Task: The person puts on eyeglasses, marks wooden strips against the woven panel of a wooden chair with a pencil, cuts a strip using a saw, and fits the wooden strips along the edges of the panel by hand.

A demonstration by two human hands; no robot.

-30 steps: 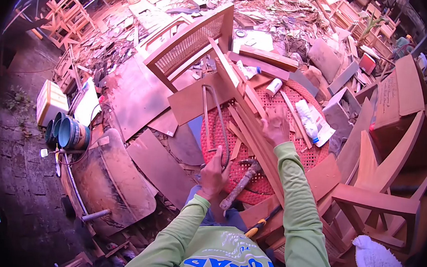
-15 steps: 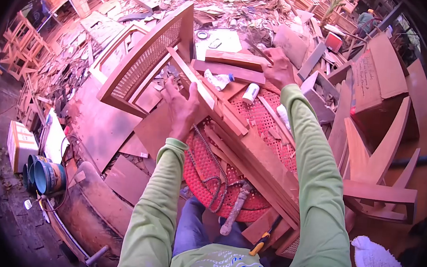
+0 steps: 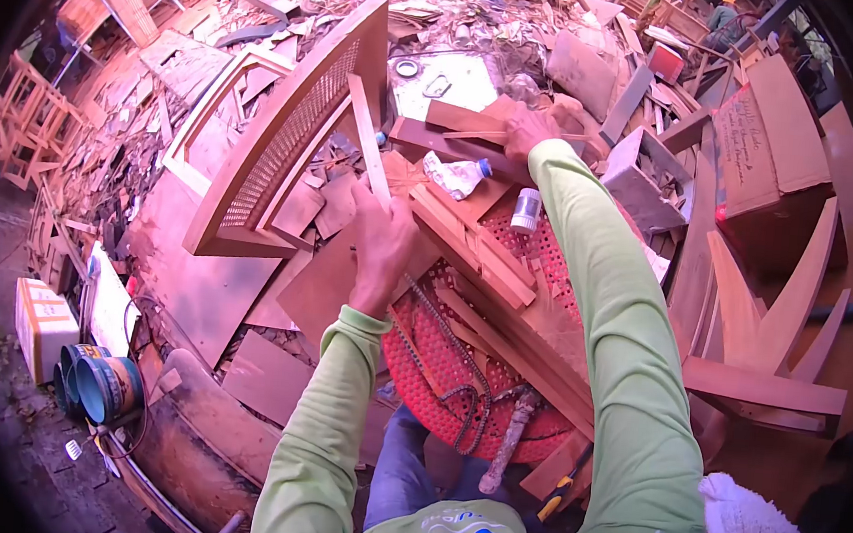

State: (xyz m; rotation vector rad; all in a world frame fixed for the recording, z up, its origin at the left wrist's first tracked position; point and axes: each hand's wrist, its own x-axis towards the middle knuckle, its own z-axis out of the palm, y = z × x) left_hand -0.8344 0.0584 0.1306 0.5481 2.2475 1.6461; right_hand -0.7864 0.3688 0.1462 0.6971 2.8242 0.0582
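Note:
My left hand [image 3: 384, 238] is closed around the lower end of a pale wooden strip [image 3: 365, 131], which points up toward a wooden frame with woven cane [image 3: 291, 136]. My right hand [image 3: 531, 132] grips a thin stick [image 3: 477, 133], held roughly level over a short wooden block [image 3: 448, 118]; its exact kind is unclear. Between the hands lie a crumpled white tube with a blue cap [image 3: 454, 176] and a white bottle [image 3: 526, 210]. Stacked wooden boards [image 3: 511, 338] cross a round red woven surface [image 3: 426, 397] in front of me.
A cardboard box [image 3: 772, 138] and curved wooden pieces [image 3: 794, 305] stand at right. A chain [image 3: 475, 411], a rough stick [image 3: 511, 439] and a yellow-handled tool [image 3: 557, 497] lie nearby. Blue buckets [image 3: 106, 387] sit at left; wood scraps cover the ground. Another person [image 3: 728, 22] is far back.
My left hand has closed on the pale strip, which now stands more steeply. My right hand has come slightly left and down, its stick turning to nearly level. The camera view has shifted slightly.

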